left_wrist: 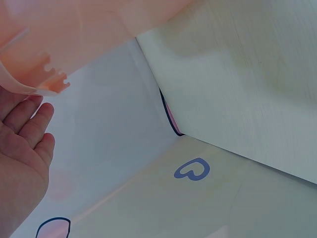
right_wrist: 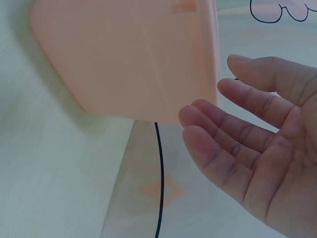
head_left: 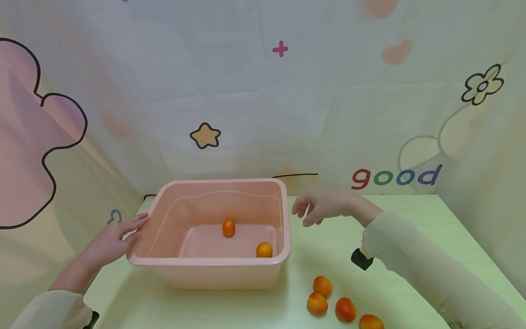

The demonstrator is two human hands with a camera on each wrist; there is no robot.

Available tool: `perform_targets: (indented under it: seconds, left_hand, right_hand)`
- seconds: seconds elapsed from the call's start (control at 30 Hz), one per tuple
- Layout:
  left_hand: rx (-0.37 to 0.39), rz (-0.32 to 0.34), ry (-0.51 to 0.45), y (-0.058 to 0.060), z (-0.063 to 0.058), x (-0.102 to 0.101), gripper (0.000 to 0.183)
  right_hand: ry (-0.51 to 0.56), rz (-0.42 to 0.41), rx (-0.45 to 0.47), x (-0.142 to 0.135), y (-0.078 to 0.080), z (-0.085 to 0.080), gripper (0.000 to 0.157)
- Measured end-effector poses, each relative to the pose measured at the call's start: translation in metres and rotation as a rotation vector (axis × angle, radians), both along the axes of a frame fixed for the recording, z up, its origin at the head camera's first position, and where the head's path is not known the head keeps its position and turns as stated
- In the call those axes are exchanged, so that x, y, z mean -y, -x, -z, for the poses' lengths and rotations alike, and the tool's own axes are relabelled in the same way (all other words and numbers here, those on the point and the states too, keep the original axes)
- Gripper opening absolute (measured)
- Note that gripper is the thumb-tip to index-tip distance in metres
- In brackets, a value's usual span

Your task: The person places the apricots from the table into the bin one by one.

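Observation:
A pink plastic tub (head_left: 218,274) stands on the table, with two small orange fruits inside: one near the back wall (head_left: 228,228), one by the front right corner (head_left: 264,250). My left hand (head_left: 111,242) touches the tub's left rim with its fingers fairly straight; in the left wrist view its fingertips (left_wrist: 34,101) meet the underside of the rim. To the right of the tub, my right hand (head_left: 324,204) hovers with loosely bent fingers and holds nothing. The right wrist view shows its palm and spread fingers (right_wrist: 203,146) near the tub's outer wall (right_wrist: 124,59).
Several orange-red fruits (head_left: 345,309) lie on the pale green table (head_left: 411,228) in front of the right forearm. A printed curtain (head_left: 246,91) hangs behind the table and at both sides. A black wrist device (head_left: 362,259) hangs below the right sleeve.

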State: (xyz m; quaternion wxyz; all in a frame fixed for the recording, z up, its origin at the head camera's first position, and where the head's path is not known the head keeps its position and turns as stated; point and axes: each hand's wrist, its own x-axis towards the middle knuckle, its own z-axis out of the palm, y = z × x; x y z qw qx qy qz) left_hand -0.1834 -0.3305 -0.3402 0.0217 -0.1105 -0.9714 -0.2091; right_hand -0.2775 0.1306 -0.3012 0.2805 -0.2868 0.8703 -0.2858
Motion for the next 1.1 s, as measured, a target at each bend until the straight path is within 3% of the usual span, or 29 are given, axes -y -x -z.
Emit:
perform_targets:
  seconds: [0.33,1.1]
  left_hand:
    - [-0.011,0.002,0.002,0.001,0.001,0.001,0.044]
    - [0.0,-0.002,0.005,0.0,0.0,0.0,0.045]
  right_hand:
    - [0.002,0.026,0.075,-0.011,-0.005,0.02,0.026]
    - [-0.049,0.074,0.144,-0.02,-0.022,0.078,0.027]
